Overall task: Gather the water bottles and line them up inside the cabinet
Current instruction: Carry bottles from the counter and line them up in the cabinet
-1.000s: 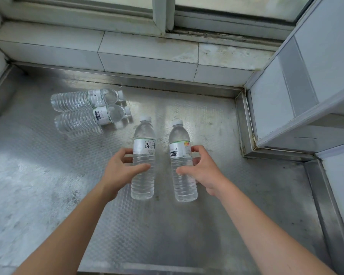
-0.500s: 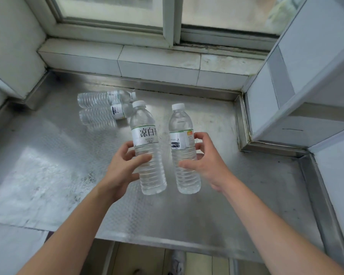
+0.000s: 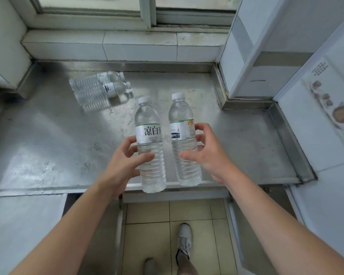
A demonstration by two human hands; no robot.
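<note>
The steel table [image 3: 48, 135] fills most of the view, tucked into a tiled corner under a window, and its near edge gives way to an open gap showing floor tiles [image 3: 147, 235] and the person's shoe [image 3: 184, 241]; the cabinet meant for the bottles probably lies below that edge, though its inside cannot be seen from here. Above the table's front edge each hand carries one upright bottle clear of the surface, likely so both can go down in a single trip. The left hand [image 3: 123, 165] has its fingers closed around the middle of the bottle with the grey label [image 3: 150, 143], thumb across the ribbed front, which keeps the printed band facing up. The right hand [image 3: 205, 153] has its fingers wrapped round the bottle with the white and green label [image 3: 182, 139], gripping at the label and just below it. The two held bottles stand just beside each other, not touching. Farther back on the left, two more bottles [image 3: 99, 88] lie on their sides, touching one another, caps pointing right, not yet gathered.
</note>
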